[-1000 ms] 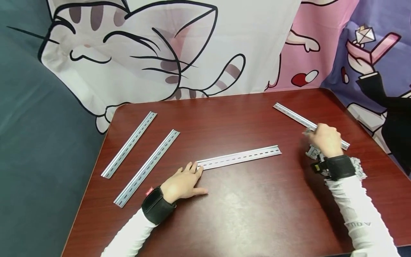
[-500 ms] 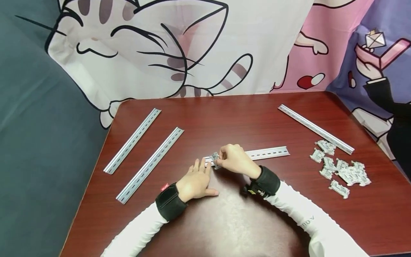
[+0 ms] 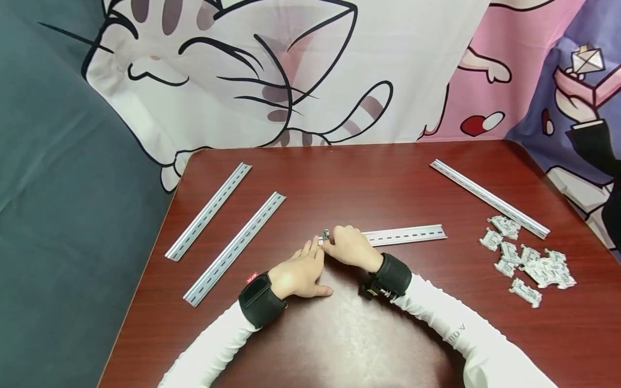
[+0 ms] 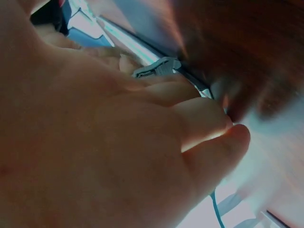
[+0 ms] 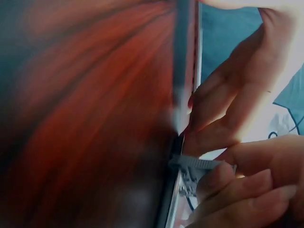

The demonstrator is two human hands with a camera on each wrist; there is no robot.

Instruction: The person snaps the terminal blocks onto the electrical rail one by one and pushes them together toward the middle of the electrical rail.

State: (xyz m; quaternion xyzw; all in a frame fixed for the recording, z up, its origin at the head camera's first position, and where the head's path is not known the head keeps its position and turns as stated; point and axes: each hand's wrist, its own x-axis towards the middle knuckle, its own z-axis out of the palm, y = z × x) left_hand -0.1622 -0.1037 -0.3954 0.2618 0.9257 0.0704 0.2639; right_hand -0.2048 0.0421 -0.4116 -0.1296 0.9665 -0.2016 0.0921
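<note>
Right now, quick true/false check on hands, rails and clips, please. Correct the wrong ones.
1. The right hand holds a clip at the middle rail. True.
2. The left hand pinches a second clip. False: its fingers lie extended at the middle rail's left end.
3. Two slotted left rails lie aslant on the table. True.
4. The loose clips lie between the left rails. False: they lie on the right, by the far-right rail.
5. Four rails are visible. True.

White sleeves (image 3: 213, 342), lettering (image 3: 456, 333) on right; black wristbands (image 3: 263, 302), red tag (image 3: 252, 277) on left.
</note>
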